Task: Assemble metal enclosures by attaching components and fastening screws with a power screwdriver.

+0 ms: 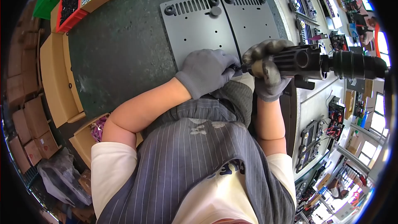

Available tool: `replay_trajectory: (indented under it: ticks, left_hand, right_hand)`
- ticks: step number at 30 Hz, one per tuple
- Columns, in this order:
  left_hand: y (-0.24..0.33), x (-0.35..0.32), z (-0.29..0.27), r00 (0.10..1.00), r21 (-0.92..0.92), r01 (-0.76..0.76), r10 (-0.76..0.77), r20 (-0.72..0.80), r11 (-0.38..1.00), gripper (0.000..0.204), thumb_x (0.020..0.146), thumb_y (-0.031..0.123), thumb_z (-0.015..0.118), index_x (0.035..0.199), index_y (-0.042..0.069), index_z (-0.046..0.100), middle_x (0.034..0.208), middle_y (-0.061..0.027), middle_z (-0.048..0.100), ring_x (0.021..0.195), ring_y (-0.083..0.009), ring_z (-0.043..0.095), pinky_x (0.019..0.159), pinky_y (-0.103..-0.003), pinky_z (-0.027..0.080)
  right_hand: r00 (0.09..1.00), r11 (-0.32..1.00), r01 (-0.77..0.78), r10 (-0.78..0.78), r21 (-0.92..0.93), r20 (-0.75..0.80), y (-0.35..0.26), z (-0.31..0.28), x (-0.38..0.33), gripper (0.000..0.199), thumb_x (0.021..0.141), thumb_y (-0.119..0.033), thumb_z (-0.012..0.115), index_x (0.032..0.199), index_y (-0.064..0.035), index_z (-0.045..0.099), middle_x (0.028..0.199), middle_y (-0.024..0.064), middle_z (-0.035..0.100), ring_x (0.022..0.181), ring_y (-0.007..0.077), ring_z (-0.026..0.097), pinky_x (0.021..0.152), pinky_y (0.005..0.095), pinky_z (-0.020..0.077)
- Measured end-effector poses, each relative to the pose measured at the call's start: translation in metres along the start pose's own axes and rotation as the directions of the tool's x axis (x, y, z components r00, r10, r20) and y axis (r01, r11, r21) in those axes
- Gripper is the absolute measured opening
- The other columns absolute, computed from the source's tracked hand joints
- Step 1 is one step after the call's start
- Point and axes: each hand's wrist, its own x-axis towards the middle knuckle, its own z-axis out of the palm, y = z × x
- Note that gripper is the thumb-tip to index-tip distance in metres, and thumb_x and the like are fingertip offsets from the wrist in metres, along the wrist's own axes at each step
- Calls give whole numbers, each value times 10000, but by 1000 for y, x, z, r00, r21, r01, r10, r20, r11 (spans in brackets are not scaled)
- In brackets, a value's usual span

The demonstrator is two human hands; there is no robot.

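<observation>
My right hand, in a grey glove, is wrapped round a black power screwdriver lying level, its tip pointing left. The tip meets a small black part at the near edge of a grey metal plate. My gloved left hand rests over that plate's near end, its thumb and fingertips closed on the small part. At the plate's far corners sit black round feet, and a loose-looking black disc lies near one. A second grey plate lies alongside, partly hidden by my right hand.
On the far left stand a red bin of black screws and a cardboard box of silver screws. An open carton lines the table's left edge. A bench with assembled black units runs along the right.
</observation>
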Motion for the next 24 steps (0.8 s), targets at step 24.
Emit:
replay_trajectory:
  ticks: [24]
  left_hand:
    - [-41, -3, -8, 961, -882, 144, -148, 233, -449, 315, 926, 150, 453, 1189, -16, 500, 927, -33, 523, 699, -61, 500, 539, -148, 411]
  right_hand:
    - [965, 952, 203, -235, 229, 119, -27, 3, 30, 456, 751, -281, 582, 1137, -73, 459, 852, 105, 534, 669, 222, 526, 614, 346, 415]
